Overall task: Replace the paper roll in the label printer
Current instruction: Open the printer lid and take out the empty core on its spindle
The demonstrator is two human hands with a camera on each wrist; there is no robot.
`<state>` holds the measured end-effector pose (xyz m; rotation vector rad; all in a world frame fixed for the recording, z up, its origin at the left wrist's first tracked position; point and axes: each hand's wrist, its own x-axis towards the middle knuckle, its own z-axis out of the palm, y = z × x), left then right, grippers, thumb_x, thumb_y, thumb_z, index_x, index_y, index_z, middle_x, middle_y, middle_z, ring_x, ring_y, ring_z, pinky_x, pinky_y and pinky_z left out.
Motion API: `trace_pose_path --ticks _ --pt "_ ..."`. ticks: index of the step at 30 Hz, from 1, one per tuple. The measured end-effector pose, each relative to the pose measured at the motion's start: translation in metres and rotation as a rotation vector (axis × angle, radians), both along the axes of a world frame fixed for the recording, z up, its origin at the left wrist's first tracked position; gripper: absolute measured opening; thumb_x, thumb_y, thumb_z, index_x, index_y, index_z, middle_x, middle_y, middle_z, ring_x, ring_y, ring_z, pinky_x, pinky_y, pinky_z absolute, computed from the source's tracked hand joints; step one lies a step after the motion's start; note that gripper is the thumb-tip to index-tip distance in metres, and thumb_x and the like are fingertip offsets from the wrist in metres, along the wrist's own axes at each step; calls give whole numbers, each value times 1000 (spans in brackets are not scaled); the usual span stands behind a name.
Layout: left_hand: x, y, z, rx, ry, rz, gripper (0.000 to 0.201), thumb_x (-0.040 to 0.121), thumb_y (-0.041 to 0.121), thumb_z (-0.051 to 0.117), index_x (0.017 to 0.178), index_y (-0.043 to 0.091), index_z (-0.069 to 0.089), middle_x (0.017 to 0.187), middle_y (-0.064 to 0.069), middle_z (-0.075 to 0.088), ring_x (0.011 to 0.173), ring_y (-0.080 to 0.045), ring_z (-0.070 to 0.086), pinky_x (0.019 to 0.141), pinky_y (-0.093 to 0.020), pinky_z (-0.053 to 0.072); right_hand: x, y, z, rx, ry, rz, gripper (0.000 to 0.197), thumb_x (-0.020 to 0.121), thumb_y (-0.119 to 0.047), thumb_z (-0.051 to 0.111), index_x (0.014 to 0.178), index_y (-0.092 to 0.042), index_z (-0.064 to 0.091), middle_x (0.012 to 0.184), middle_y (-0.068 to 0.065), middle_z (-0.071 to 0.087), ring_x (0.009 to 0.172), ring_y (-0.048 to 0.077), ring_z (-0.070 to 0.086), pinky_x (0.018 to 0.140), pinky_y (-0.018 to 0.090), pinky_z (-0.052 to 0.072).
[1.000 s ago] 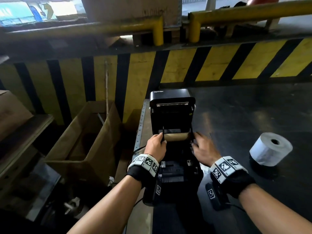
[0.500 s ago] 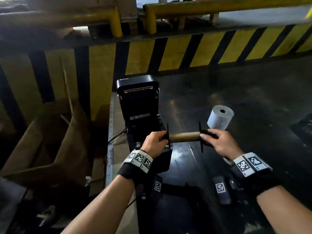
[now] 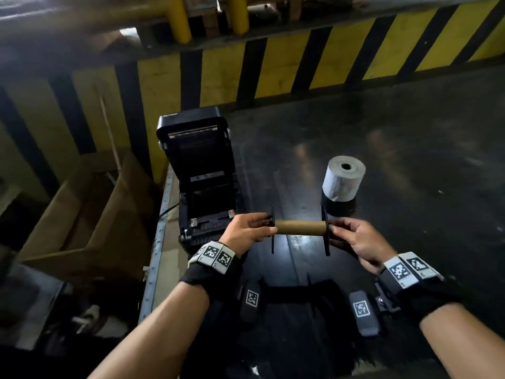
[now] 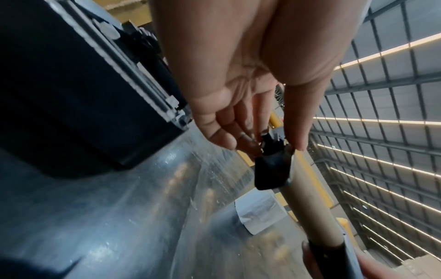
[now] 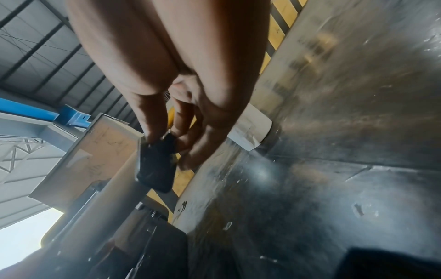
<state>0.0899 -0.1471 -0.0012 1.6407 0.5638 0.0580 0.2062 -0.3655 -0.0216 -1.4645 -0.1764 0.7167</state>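
The black label printer (image 3: 202, 181) stands with its lid raised and its roll bay empty at the table's left edge. In front of it, above the table, I hold a black spindle carrying a bare brown cardboard core (image 3: 300, 227) level between both hands. My left hand (image 3: 257, 228) pinches the spindle's left end (image 4: 272, 149); my right hand (image 3: 344, 233) pinches the right end (image 5: 162, 145). A fresh white paper roll (image 3: 343, 178) stands on end behind the core, also showing in the left wrist view (image 4: 257, 213) and the right wrist view (image 5: 250, 130).
The dark shiny table (image 3: 410, 160) stretches to the right. A yellow-and-black striped barrier (image 3: 300, 64) runs along the back. An open cardboard box (image 3: 82, 220) sits below the table's left edge. A cable (image 3: 169, 210) leaves the printer's left side.
The spindle with the brown core has come out of the printer bay and moved right and toward me, still held by both hands. The view has shifted right.
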Motion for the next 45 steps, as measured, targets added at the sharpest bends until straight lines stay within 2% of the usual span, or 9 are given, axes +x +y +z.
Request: trace_pose_path --ticks 5,10,13,15,19,25,33,38,45 --pt "20 -27 -19 18 20 67 43 76 3 71 118 0 59 90 -4 67 65 -1 61 61 -13 46 28 -21 -12 66 58 18 22 88 7 47 85 -8 63 83 9 63 62 2 68 59 11 55" --pt "24 -51 -32 -54 50 136 40 75 4 72 114 6 61 93 -10 66 83 -20 60 80 -33 48 43 -34 -25 51 68 74 19 88 9 46 89 -3 61 82 9 63 64 2 68 62 10 54" --pt "26 -55 -38 -121 52 223 44 65 12 77 106 6 65 83 -5 68 80 -20 60 83 -38 48 55 -42 -27 41 76 49 22 88 8 46 85 -6 62 67 -1 72 62 1 67 60 9 54" --pt "26 -52 -44 -181 59 285 55 63 16 76 114 -1 62 97 -15 70 87 -24 64 90 -42 51 66 -51 -28 52 93 -1 21 89 7 45 84 -6 61 60 -6 73 60 0 67 59 8 53" --pt "26 -49 -55 206 150 206 47 75 4 72 120 0 59 102 -5 66 92 -17 62 77 -20 54 85 -63 -30 68 110 -26 21 89 5 44 84 -7 61 59 -6 73 58 0 66 59 8 53" --pt "21 -57 -78 702 400 -71 34 74 8 64 108 9 66 103 -17 68 93 -29 64 82 -30 51 87 -60 -39 46 109 37 20 88 6 46 83 -6 62 59 -4 72 58 0 66 58 8 53" --pt "30 -53 -79 652 374 -16 56 68 17 78 120 10 59 118 -13 60 102 -28 61 90 -30 49 88 -48 -45 10 99 101 21 88 9 46 81 -6 60 81 11 60 55 0 66 55 7 52" --pt "48 -55 -45 348 209 -81 77 64 25 83 132 18 48 117 1 60 101 -14 60 93 -25 48 92 -30 -35 19 76 157 21 87 7 48 81 -8 62 80 9 60 55 1 65 56 9 53" --pt "53 -66 -40 531 176 -128 40 68 30 79 105 25 68 95 2 73 87 -10 64 83 -19 48 89 -41 -34 -2 33 162 20 88 5 49 84 -9 63 80 9 64 56 2 65 56 11 54"
